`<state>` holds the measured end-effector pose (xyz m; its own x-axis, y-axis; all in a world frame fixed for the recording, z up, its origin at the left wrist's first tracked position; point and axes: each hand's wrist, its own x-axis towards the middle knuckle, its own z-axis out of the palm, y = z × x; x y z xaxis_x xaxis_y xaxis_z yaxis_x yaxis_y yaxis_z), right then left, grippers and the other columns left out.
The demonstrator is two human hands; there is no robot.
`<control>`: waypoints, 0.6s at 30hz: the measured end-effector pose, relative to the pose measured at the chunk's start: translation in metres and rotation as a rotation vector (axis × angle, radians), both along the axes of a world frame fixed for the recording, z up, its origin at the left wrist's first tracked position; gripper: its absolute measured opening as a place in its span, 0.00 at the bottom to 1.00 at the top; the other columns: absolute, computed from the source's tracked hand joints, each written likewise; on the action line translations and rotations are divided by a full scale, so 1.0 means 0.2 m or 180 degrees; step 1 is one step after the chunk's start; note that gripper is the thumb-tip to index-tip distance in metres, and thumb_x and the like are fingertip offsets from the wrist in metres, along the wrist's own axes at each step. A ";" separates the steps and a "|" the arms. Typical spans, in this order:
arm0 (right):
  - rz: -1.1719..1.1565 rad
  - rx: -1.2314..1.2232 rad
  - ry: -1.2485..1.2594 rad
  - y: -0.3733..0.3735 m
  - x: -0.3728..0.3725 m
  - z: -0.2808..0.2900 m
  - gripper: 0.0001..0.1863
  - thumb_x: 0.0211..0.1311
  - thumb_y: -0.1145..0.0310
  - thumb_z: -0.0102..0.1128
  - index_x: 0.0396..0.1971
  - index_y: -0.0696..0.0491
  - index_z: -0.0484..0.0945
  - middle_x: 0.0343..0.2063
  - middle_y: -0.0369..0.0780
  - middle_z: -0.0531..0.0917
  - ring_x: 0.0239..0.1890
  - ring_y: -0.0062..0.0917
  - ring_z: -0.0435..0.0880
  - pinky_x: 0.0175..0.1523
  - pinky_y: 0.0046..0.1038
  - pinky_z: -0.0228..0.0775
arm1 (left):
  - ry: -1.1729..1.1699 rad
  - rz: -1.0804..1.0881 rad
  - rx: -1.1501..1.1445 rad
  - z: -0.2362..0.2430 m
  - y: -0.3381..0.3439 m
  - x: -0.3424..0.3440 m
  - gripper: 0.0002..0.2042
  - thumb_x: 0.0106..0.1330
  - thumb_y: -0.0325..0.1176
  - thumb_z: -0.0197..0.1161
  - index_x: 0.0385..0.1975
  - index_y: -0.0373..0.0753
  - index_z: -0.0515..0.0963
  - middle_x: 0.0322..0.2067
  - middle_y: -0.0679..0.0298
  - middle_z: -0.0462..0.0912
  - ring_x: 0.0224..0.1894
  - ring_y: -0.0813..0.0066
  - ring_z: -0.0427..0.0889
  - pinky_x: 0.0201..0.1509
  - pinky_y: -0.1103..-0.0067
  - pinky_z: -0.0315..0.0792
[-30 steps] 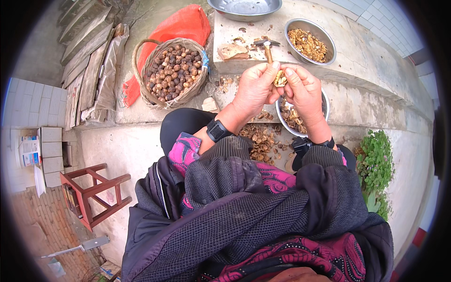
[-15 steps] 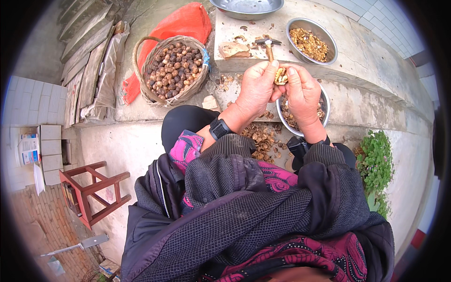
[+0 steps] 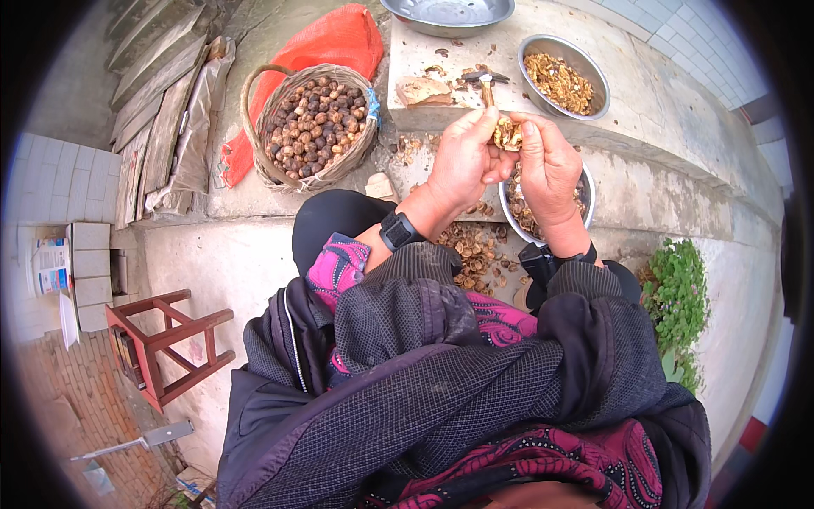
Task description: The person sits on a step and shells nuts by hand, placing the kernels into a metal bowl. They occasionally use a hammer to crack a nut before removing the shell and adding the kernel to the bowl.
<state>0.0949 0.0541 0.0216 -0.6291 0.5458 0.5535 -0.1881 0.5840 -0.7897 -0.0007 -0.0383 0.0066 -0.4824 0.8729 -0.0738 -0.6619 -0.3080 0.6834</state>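
Both my hands are up over the step, working one cracked walnut (image 3: 507, 134) between them. My left hand (image 3: 462, 161) is curled around it from the side, fingers closed on the shell, and my right hand (image 3: 549, 165) pinches at it from the other side, thumb and fingertips closed on a piece. The nut sits right between my thumbs, above the near bowl (image 3: 585, 191) of shell bits.

Compared with a second ago, very little has moved: my hands hold the same spot and the same grip, only shifted slightly as I pick. I judge I am in the middle of prying kernel from shell, nothing dropped yet.

The hammer (image 3: 485, 83) lies untouched on the slab (image 3: 424, 51) beyond my hands, as before, just beside the far bowl (image 3: 561, 78) of kernels. The basket (image 3: 315, 125) of whole nuts stands well to the left, unchanged. Shell scraps (image 3: 475, 254) lie on the ground by my knees.
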 end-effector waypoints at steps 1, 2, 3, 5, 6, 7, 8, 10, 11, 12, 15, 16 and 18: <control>0.0105 -0.0084 0.0016 0.00 0.00 0.01 0.07 0.70 0.73 0.55 0.41 0.58 0.81 0.28 0.40 0.85 0.21 0.16 0.82 0.27 0.20 0.73 | -0.0217 -0.0122 0.0080 0.00 0.00 -0.01 0.17 0.78 0.45 0.46 0.45 0.37 0.74 0.31 0.62 0.79 0.19 0.77 0.72 0.18 0.84 0.60; 0.0087 -0.0006 -0.0016 0.01 0.01 0.01 0.07 0.70 0.73 0.56 0.41 0.59 0.81 0.27 0.40 0.85 0.21 0.16 0.81 0.26 0.20 0.72 | -0.0425 -0.0230 0.0182 0.00 0.00 -0.02 0.17 0.78 0.46 0.46 0.45 0.37 0.74 0.32 0.62 0.79 0.20 0.76 0.73 0.18 0.84 0.60; 0.0108 -0.0029 -0.0088 0.01 0.01 0.01 0.07 0.70 0.72 0.56 0.41 0.59 0.80 0.27 0.40 0.85 0.21 0.16 0.81 0.26 0.20 0.72 | -0.0659 -0.0327 0.0244 0.00 0.00 -0.03 0.18 0.77 0.47 0.46 0.46 0.37 0.73 0.33 0.61 0.78 0.21 0.75 0.74 0.19 0.84 0.61; 0.0102 0.0143 -0.0198 0.02 0.01 0.01 0.07 0.70 0.72 0.56 0.41 0.59 0.80 0.26 0.39 0.85 0.20 0.15 0.80 0.25 0.20 0.71 | -0.0715 -0.0519 0.0184 0.00 -0.01 -0.04 0.17 0.77 0.46 0.47 0.45 0.37 0.73 0.33 0.61 0.78 0.23 0.72 0.75 0.19 0.83 0.61; 0.0075 0.0339 -0.0236 0.03 0.01 0.01 0.08 0.70 0.72 0.56 0.41 0.59 0.81 0.25 0.39 0.84 0.20 0.15 0.80 0.25 0.20 0.71 | -0.0737 -0.0582 0.0103 0.00 -0.01 -0.05 0.16 0.77 0.45 0.48 0.45 0.37 0.73 0.33 0.61 0.78 0.24 0.71 0.76 0.19 0.83 0.62; 0.0049 0.0536 -0.0274 0.04 0.01 0.01 0.08 0.71 0.71 0.57 0.40 0.59 0.81 0.25 0.38 0.84 0.20 0.14 0.80 0.25 0.20 0.70 | -0.0603 -0.0550 0.0073 -0.01 -0.01 -0.05 0.16 0.76 0.45 0.49 0.44 0.37 0.74 0.33 0.60 0.78 0.25 0.70 0.77 0.19 0.82 0.62; 0.0033 0.0492 -0.0259 0.04 0.01 0.01 0.08 0.71 0.71 0.57 0.40 0.59 0.81 0.24 0.38 0.84 0.20 0.14 0.79 0.25 0.20 0.70 | -0.0451 -0.0489 0.0013 -0.01 -0.01 -0.04 0.15 0.76 0.44 0.50 0.44 0.37 0.74 0.34 0.60 0.78 0.25 0.69 0.77 0.19 0.82 0.63; -0.0001 0.0411 -0.0227 0.05 0.01 0.01 0.08 0.71 0.71 0.57 0.39 0.59 0.81 0.23 0.37 0.83 0.19 0.14 0.78 0.25 0.20 0.69 | -0.0342 -0.0349 -0.0048 -0.02 0.00 -0.03 0.14 0.75 0.43 0.52 0.41 0.37 0.74 0.33 0.60 0.78 0.24 0.69 0.78 0.19 0.81 0.64; 0.0045 0.0259 -0.0250 0.05 0.00 0.01 0.08 0.71 0.71 0.56 0.39 0.59 0.81 0.24 0.36 0.83 0.21 0.13 0.78 0.27 0.19 0.70 | -0.0388 -0.0270 -0.0054 -0.02 0.00 -0.03 0.13 0.74 0.42 0.53 0.39 0.37 0.74 0.31 0.60 0.78 0.23 0.69 0.78 0.19 0.81 0.66; 0.0092 0.0106 -0.0272 0.05 0.01 0.01 0.08 0.71 0.71 0.56 0.39 0.59 0.82 0.24 0.35 0.82 0.23 0.12 0.78 0.28 0.18 0.70 | -0.0434 -0.0191 -0.0061 -0.02 0.00 -0.02 0.12 0.74 0.40 0.54 0.37 0.37 0.74 0.29 0.60 0.79 0.22 0.70 0.79 0.19 0.81 0.67; 0.0102 -0.0077 -0.0371 0.05 0.01 0.03 0.08 0.71 0.71 0.57 0.38 0.60 0.82 0.25 0.34 0.82 0.25 0.11 0.77 0.29 0.17 0.70 | -0.0560 -0.0250 0.0081 -0.02 0.00 -0.03 0.11 0.73 0.39 0.56 0.40 0.37 0.76 0.35 0.60 0.77 0.28 0.66 0.79 0.21 0.81 0.65; 0.0093 -0.0115 -0.0414 0.05 0.02 0.03 0.08 0.71 0.71 0.57 0.38 0.60 0.82 0.24 0.34 0.82 0.24 0.10 0.77 0.29 0.16 0.69 | -0.0593 -0.0239 0.0038 -0.02 0.00 -0.03 0.11 0.72 0.38 0.56 0.40 0.37 0.76 0.35 0.60 0.78 0.29 0.66 0.79 0.22 0.81 0.66; 0.0131 -0.0326 -0.0500 0.06 0.02 0.04 0.09 0.71 0.70 0.58 0.37 0.60 0.81 0.25 0.33 0.82 0.24 0.09 0.76 0.29 0.16 0.69 | -0.0675 -0.0230 -0.0021 -0.03 0.00 -0.03 0.10 0.72 0.37 0.57 0.39 0.36 0.76 0.34 0.60 0.79 0.30 0.67 0.79 0.22 0.81 0.67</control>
<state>0.0994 0.0652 0.0291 -0.7263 0.5663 0.3897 -0.0799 0.4935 -0.8661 -0.0063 -0.0387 0.0016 -0.3916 0.9038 -0.1726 -0.8112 -0.2506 0.5284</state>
